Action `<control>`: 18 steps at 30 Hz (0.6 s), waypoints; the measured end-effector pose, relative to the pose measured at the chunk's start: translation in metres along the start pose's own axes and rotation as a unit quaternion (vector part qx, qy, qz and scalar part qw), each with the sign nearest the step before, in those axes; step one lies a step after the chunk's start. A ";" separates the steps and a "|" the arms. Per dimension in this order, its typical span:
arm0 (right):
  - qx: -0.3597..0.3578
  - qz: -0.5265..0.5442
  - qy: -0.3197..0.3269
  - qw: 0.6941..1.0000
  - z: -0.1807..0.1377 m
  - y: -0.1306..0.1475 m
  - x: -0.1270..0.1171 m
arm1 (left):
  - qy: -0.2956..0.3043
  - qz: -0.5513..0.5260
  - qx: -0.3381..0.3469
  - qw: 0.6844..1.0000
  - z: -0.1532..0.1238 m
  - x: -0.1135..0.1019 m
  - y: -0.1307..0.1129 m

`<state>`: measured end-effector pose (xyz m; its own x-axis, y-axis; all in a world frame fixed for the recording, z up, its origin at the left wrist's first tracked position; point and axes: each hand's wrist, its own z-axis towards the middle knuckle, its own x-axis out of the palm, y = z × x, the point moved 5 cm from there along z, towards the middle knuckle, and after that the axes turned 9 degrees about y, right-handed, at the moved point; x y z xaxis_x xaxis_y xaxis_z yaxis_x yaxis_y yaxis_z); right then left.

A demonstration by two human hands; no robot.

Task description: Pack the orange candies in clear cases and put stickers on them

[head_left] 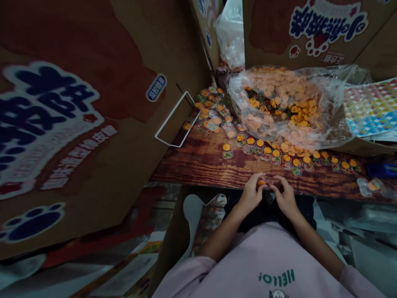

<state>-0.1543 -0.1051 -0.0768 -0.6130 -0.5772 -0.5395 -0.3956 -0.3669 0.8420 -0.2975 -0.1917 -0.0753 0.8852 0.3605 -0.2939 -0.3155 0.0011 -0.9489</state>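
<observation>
The left hand point(250, 195) and the right hand point(285, 198) come together at the near edge of a wood-grained table point(192, 167) — their fingertips pinch a small piece point(262, 182), partly orange. Beyond them lies an uneven row of clear packets with orange discs point(276, 155). Behind the row sits a clear plastic bag point(332, 118) full of orange pieces, colourful printed sheets point(372, 107) to its right. A large printed carton point(124, 136) stands at the left.

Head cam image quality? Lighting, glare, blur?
Head view: dim overall; whitish sheen on the clear plastic bag partly veils the orange pieces inside; head view: lower corners look soft; head view: the small item between left hand and right hand is too small and dark to read clearly.
</observation>
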 end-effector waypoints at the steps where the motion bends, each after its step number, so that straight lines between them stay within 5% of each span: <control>1: 0.009 0.010 -0.007 1.000 0.000 -0.001 -0.001 | -0.019 -0.030 -0.015 0.999 0.000 -0.010 0.003; 9: -0.069 -0.109 -0.048 0.991 0.015 0.011 0.002 | -0.317 -0.057 -0.053 0.945 0.046 -0.150 0.038; 14: -0.127 -0.220 -0.056 0.966 0.021 0.020 0.015 | -0.287 -0.072 -0.057 0.953 0.112 -0.221 0.069; 18: -0.141 -0.220 -0.072 0.963 0.012 0.023 0.019 | -0.253 0.117 -0.063 0.958 0.105 -0.234 0.062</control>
<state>-0.1833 -0.1162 -0.0680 -0.5246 -0.2211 -0.8221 -0.4495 -0.7482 0.4880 -0.5604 -0.1781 -0.0536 0.5066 0.7429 -0.4376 -0.4142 -0.2355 -0.8792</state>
